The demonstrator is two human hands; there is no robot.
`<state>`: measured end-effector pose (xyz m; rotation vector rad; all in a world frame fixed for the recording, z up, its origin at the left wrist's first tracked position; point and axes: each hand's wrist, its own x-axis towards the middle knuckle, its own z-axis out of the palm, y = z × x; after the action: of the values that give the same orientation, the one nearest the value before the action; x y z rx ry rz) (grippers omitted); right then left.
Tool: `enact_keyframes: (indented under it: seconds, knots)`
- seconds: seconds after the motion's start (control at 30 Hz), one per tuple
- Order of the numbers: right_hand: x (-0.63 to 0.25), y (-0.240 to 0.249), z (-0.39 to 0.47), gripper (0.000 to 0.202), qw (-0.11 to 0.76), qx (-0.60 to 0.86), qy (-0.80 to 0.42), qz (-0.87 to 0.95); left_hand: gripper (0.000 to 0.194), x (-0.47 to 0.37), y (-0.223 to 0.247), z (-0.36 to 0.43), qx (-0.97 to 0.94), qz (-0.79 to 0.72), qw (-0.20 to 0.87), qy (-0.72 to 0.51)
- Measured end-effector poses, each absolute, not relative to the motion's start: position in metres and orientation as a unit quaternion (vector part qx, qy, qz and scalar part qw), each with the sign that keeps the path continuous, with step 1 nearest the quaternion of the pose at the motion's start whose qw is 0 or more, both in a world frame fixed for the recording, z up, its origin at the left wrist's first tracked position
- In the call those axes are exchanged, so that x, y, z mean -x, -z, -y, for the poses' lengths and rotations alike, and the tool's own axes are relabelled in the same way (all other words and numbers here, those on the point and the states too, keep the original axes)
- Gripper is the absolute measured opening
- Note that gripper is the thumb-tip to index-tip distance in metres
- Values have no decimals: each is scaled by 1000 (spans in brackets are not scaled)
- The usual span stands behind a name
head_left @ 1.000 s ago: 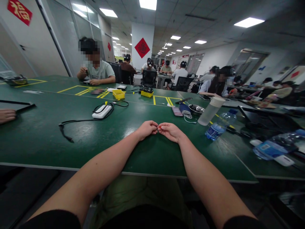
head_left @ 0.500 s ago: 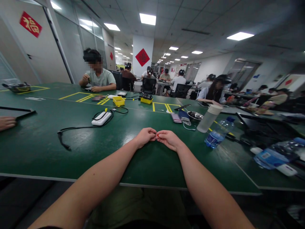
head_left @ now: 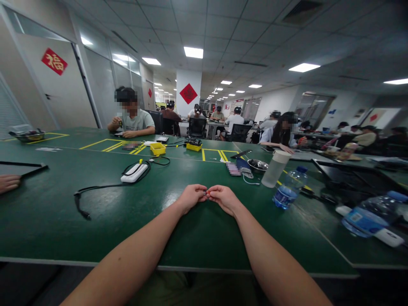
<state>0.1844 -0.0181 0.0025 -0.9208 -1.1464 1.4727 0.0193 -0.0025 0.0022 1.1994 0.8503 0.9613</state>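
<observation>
Just above the green table [head_left: 204, 238], my left hand [head_left: 193, 197] and my right hand [head_left: 223, 198] meet at the fingertips. My right fingers pinch a small orange-red piece [head_left: 208, 194]. Between my left thumb and forefinger is a small dark piece [head_left: 204, 193], touching or very close to the orange one. Both pieces are too small and too covered by the fingers to name. Left of my hands lies a white power bank [head_left: 134, 173] with a black cable around it.
To my right stand a frosted bottle [head_left: 276, 169] and a water bottle [head_left: 289, 188]; another water bottle [head_left: 371, 214] lies on its side. Farther back are a metal bowl [head_left: 259, 165] and a yellow bin [head_left: 158, 148]. A person [head_left: 132, 114] sits opposite; another person's hand [head_left: 9, 183] rests at far left.
The view has tipped upward, so the table and my hands appear lower. My hands stay together, with slightly more of the small pieces showing between the fingertips.
</observation>
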Motion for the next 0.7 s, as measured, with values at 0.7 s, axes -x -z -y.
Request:
enact_keyframes:
  seconds: [0.7]
  knots:
    - [-184, -4, 27, 17, 501, 395, -603, 479, 25, -12, -1, 6, -600, -397, 565, -404]
